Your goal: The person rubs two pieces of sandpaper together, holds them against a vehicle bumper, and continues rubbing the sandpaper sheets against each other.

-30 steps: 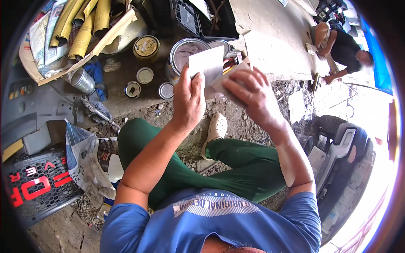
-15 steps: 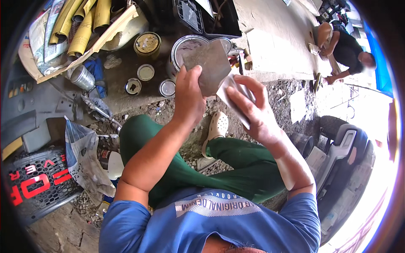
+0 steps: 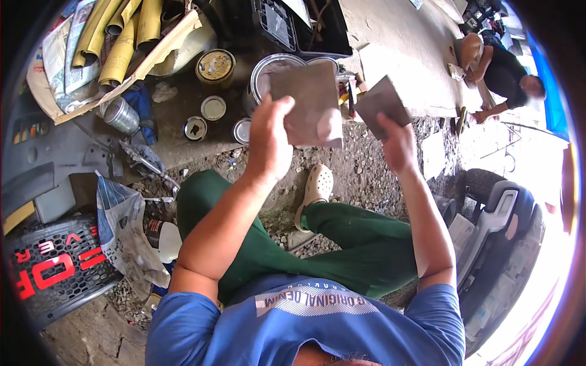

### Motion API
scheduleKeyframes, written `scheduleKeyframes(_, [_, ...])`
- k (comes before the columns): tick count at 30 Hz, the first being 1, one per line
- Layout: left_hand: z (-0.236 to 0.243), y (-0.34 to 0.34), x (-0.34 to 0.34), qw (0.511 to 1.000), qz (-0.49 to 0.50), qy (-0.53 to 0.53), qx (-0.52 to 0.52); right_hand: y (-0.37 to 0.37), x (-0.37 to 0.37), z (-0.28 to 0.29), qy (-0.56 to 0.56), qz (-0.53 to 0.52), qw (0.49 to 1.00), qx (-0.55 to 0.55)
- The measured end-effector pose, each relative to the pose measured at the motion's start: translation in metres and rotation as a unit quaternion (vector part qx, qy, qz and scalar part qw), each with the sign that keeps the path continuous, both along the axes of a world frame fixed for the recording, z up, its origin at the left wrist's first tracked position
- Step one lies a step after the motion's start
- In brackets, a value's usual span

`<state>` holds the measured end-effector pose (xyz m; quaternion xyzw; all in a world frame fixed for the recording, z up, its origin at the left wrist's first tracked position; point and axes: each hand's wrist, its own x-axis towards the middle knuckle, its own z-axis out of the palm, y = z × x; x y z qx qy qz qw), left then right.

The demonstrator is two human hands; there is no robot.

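My left hand (image 3: 268, 137) is closed on a flat grey-brown square sheet (image 3: 305, 85), held up over a large open can (image 3: 264, 66) with pinkish-grey contents. A pale rounded spot shows at the sheet's lower right. My right hand (image 3: 398, 146) grips a smaller dark grey square piece (image 3: 379, 97), held tilted to the right of the sheet, apart from it. Small round tins (image 3: 213, 108) and a yellowish can (image 3: 215, 65) stand just left of my left hand's sheet, on the ground beyond my knees.
Rolled yellow sheets (image 3: 116, 61) lie upper left, near a metal cup (image 3: 122, 114). An open black case (image 3: 317, 33) is at the top. A black grille with red lettering (image 3: 43, 268) lies lower left; grey plastic parts (image 3: 503, 238) lie right. Another person (image 3: 500, 82) crouches upper right.
My right hand has pulled away rightward from the sheet in my left hand, its piece now turned dark side up. The left sheet showed white earlier and now shows grey-brown.
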<state>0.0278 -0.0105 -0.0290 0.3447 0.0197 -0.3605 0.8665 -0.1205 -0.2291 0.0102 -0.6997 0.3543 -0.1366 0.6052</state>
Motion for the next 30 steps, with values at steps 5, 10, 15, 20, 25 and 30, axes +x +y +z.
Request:
scheduleKeyframes(5, [0.006, -0.007, -0.029, 0.983, -0.155, 0.072, -0.064, 0.006, 0.014, 0.011, -0.171, -0.065, 0.936, 0.3])
scheduleKeyframes(10, [0.006, -0.016, -0.058, 0.962, -0.254, 0.05, -0.091, 0.003, 0.002, -0.014, -0.118, -0.097, 0.918, 0.365])
scheduleKeyframes(15, [0.021, -0.017, -0.07, 0.952, -0.257, 0.097, -0.131, 0.017, -0.01, -0.003, -0.121, 0.038, 0.769, 0.627])
scheduleKeyframes(20, [-0.016, -0.018, -0.056, 0.978, -0.206, -0.015, -0.039, 0.02, 0.012, -0.004, -0.048, 0.021, 0.926, 0.373])
scheduleKeyframes(25, [-0.018, 0.006, 0.008, 1.0, -0.014, 0.002, -0.018, -0.073, 0.025, -0.061, 0.161, 0.071, 0.982, 0.063])
scheduleKeyframes(30, [-0.005, 0.018, 0.038, 0.995, 0.08, -0.034, 0.049, -0.181, 0.015, -0.175, 0.429, 0.262, 0.793, -0.345])
